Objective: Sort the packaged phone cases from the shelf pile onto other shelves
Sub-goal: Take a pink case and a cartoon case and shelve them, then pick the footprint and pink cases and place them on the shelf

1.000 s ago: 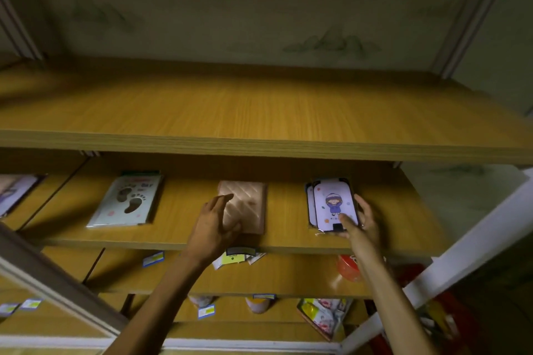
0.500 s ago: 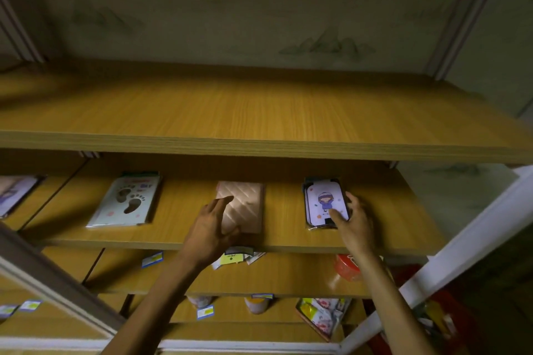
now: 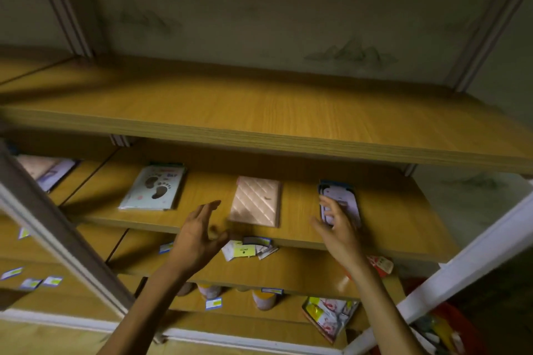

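Three packaged phone cases lie on the second wooden shelf [image 3: 403, 228]. A white one with footprints [image 3: 154, 187] is at the left, a pink quilted one [image 3: 256, 201] in the middle, and a lilac cartoon one [image 3: 343, 199] at the right. My left hand [image 3: 199, 236] hovers open just left of the pink case, not touching it. My right hand [image 3: 337, 228] is open with spread fingers in front of the lilac case, covering its lower part; it grips nothing.
The top shelf [image 3: 259, 112] is bare wood. Lower shelves hold paper price tags [image 3: 245, 249], small jars [image 3: 264, 298], a colourful packet [image 3: 328, 317] and a red packet [image 3: 380, 264]. A slanted metal upright [image 3: 57, 233] crosses the left. More packages [image 3: 46, 170] lie far left.
Both hands have pulled back from the cases: the left hand came off the pink case, the right hand let go of the lilac case, which now lies on the shelf.
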